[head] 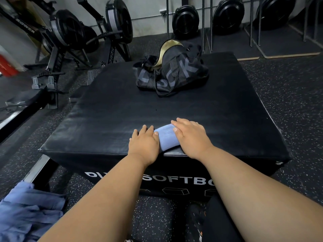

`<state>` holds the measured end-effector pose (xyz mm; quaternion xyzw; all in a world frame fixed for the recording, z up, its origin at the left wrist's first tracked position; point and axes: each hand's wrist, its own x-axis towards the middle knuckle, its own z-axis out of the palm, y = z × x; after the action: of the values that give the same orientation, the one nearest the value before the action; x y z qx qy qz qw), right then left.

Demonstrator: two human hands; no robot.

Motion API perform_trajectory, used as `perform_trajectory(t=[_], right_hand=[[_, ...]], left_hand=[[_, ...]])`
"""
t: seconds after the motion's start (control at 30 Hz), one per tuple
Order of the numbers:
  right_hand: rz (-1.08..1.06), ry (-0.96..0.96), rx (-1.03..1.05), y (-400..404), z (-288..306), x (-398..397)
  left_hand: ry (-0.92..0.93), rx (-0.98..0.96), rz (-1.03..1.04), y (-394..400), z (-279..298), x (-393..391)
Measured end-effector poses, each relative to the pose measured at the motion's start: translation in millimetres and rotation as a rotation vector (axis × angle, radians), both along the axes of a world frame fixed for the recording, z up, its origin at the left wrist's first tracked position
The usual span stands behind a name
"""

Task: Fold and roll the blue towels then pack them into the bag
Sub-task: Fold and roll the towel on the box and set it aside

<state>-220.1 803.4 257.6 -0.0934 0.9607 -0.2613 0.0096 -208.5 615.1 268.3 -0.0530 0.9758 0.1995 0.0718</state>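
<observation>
Towel (166,137), blue and folded or rolled into a narrow, compact bundle, lies near the front edge of a black padded box (108,119), with both hands laid on it. The left hand (145,143) rests palm down on the bundle's left side, fingers fairly straight and reaching onto the box top just beyond the cloth; it presses rather than grasps. The right hand (189,135) lies flat over the bundle's right side, fingers extended and close together, the thumb resting on the cloth; it too is pressing, not clutching. Only a strip of the towel shows between the two hands, running from the far end down to the box's front edge. At the far side of the box top, well apart from the hands, sits a black bag (172,72) with grey lettering, its mouth open and showing a pale gold lining, straps trailing in front. To the lower left, off the box, lies a crumpled heap of more blue towels (28,210). White lettering runs across the box's front face. Dark speckled flooring (286,102) surrounds the box, and black rowing machines (70,32) stand at the back left.
</observation>
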Motion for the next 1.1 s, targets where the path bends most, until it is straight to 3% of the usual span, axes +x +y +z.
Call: perform_trajectory(t=[0.17,0.3,0.5,0.63,0.83,0.97,1.1], right_hand=[[0.029,-0.02,-0.085,6,-5,0],[0.02,-0.018,-0.131,9,-6,2],[-0.034,0.171,0.024,19,-2,9],[0.058,0.309,0.073,27,-7,15],[0.041,0.261,0.152,46,-13,15],[-0.008,0.263,0.115,58,-19,5],[-0.103,0.274,0.135,76,-21,-9]], left_hand=[[0.091,0.046,0.257,-8,12,20],[-0.004,0.159,0.293,-6,15,27],[-0.083,0.392,0.374,9,18,10],[-0.069,0.627,0.344,27,12,-1],[-0.108,0.995,0.13,48,6,-12],[0.058,0.81,0.157,47,-5,-18],[0.232,0.429,0.105,43,-16,-20]])
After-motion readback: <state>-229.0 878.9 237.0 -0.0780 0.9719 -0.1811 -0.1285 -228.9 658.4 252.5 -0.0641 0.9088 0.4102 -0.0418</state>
